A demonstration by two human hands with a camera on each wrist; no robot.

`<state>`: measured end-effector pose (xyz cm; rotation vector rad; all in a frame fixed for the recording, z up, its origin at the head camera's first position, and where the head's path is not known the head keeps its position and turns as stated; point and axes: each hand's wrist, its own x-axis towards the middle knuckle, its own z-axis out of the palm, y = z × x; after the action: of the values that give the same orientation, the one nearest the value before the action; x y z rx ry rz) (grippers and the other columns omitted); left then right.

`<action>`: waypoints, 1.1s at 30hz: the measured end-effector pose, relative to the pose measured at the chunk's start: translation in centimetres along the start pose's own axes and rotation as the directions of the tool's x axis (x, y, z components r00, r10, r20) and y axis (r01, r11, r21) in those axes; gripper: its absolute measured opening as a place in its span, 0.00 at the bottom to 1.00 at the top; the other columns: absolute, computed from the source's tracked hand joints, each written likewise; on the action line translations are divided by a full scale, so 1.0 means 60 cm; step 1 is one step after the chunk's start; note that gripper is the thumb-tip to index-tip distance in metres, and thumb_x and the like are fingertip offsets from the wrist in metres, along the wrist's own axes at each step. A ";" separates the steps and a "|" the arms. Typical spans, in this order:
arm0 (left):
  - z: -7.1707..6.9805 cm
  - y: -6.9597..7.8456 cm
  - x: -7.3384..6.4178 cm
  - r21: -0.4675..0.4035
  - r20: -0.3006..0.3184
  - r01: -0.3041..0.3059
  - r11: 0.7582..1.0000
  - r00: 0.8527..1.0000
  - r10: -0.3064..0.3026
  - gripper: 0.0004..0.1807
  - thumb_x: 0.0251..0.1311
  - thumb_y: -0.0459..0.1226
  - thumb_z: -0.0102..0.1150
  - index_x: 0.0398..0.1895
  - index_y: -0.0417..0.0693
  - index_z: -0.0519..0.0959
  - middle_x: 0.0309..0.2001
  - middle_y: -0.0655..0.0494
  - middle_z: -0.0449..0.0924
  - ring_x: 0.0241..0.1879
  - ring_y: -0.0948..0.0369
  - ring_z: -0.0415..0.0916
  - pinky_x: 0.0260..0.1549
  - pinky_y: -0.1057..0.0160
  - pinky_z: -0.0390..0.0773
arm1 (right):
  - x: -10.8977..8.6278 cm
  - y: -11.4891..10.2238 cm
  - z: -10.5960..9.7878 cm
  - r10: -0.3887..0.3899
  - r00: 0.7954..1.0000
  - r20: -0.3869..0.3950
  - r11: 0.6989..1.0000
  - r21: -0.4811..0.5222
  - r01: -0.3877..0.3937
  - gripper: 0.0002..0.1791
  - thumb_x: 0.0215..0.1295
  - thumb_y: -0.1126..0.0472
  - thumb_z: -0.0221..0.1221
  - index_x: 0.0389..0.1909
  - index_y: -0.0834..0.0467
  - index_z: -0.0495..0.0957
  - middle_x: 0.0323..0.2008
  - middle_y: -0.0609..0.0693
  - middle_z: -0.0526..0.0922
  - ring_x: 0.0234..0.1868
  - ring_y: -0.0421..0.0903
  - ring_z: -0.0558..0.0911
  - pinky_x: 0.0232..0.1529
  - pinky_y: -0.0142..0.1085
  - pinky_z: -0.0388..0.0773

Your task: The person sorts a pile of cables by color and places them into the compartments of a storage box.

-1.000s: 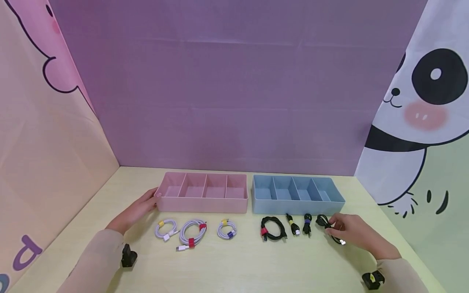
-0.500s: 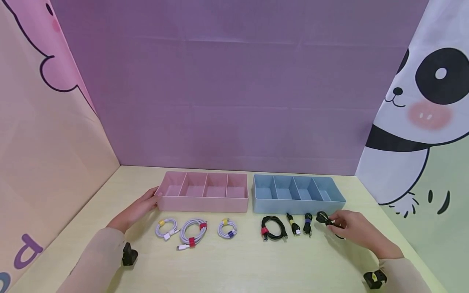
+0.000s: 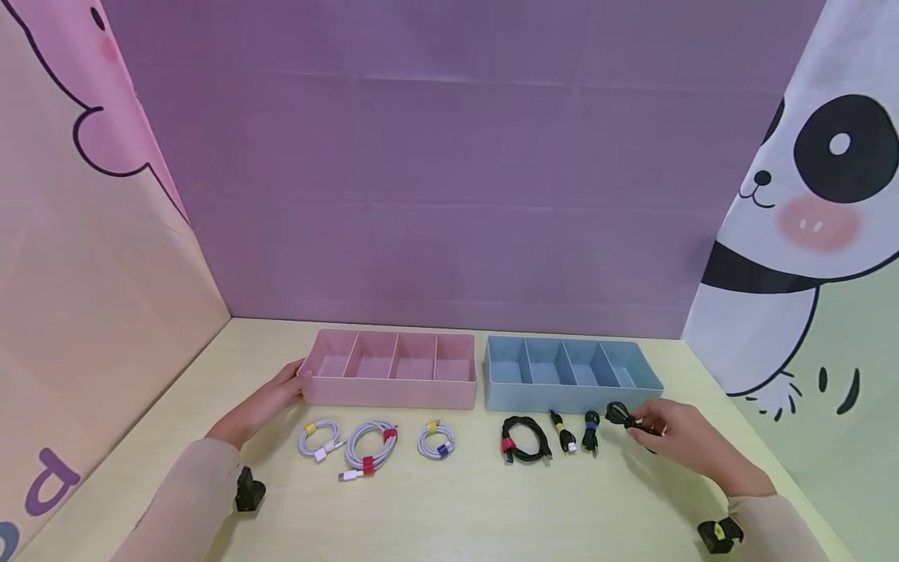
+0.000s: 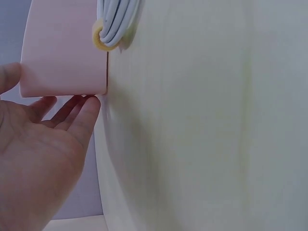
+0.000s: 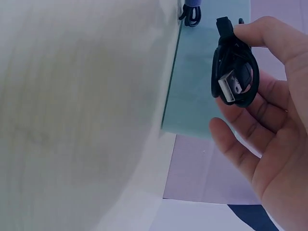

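My left hand point(image 3: 281, 388) holds the left end of a pink divided box point(image 3: 389, 393). In the left wrist view its thumb lies at the rim and its fingers point(image 4: 86, 118) rest against the end wall. My right hand point(image 3: 677, 433) pinches a coiled black USB cable point(image 5: 236, 72) between thumb and fingers, in front of the right end of a blue divided box point(image 3: 572, 398). The cable's metal USB plug faces the wrist camera. To the left of this hand lie a black cable with a purple tie point(image 3: 591, 432) and one with a yellow tie point(image 3: 563, 432).
A larger black cable coil point(image 3: 525, 439) with a red tie lies farther left. Before the pink box lie three white cable coils: one yellow-tied point(image 3: 319, 439), one red-tied point(image 3: 370, 449), one with yellow and blue ties point(image 3: 435, 439). A purple backdrop point(image 3: 449, 172) stands behind the table point(image 3: 449, 515).
The right hand has lifted the black USB cable slightly up and away from me. The left hand stays at the pink box, and both boxes stay in place.
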<state>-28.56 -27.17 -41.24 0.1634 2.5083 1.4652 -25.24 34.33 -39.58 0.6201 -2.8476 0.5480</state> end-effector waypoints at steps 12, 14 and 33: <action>0.001 -0.001 0.000 -0.013 0.004 -0.014 1.000 1.000 0.014 0.43 0.65 0.59 0.33 0.71 0.42 0.35 0.70 0.39 0.37 0.66 0.41 0.44 0.62 0.39 0.42 | 0.007 -0.004 -0.014 -0.044 0.997 -0.066 0.999 -0.022 0.043 0.09 0.53 0.55 0.65 0.33 0.54 0.81 0.24 0.34 0.75 0.25 0.32 0.73 0.23 0.29 0.73; 0.000 -0.001 0.000 -0.012 0.007 -0.013 1.000 1.000 0.013 0.42 0.66 0.59 0.33 0.71 0.42 0.35 0.70 0.39 0.37 0.66 0.41 0.44 0.62 0.40 0.42 | 0.008 -0.004 -0.017 -0.050 0.996 -0.080 0.998 -0.029 0.048 0.09 0.53 0.55 0.65 0.34 0.54 0.81 0.25 0.35 0.76 0.25 0.32 0.73 0.24 0.29 0.73; -0.001 -0.005 0.000 -0.030 0.027 -0.039 0.999 0.999 0.040 0.43 0.65 0.59 0.31 0.71 0.41 0.34 0.70 0.39 0.35 0.67 0.43 0.39 0.63 0.42 0.41 | 0.031 -0.003 -0.039 -0.042 0.991 -0.128 0.999 -0.037 0.037 0.08 0.53 0.56 0.65 0.33 0.54 0.80 0.26 0.38 0.76 0.27 0.36 0.74 0.25 0.31 0.74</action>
<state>-28.58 -27.32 -41.46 0.2280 2.4733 1.5041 -26.62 34.42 -36.93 0.6104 -2.7121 0.5114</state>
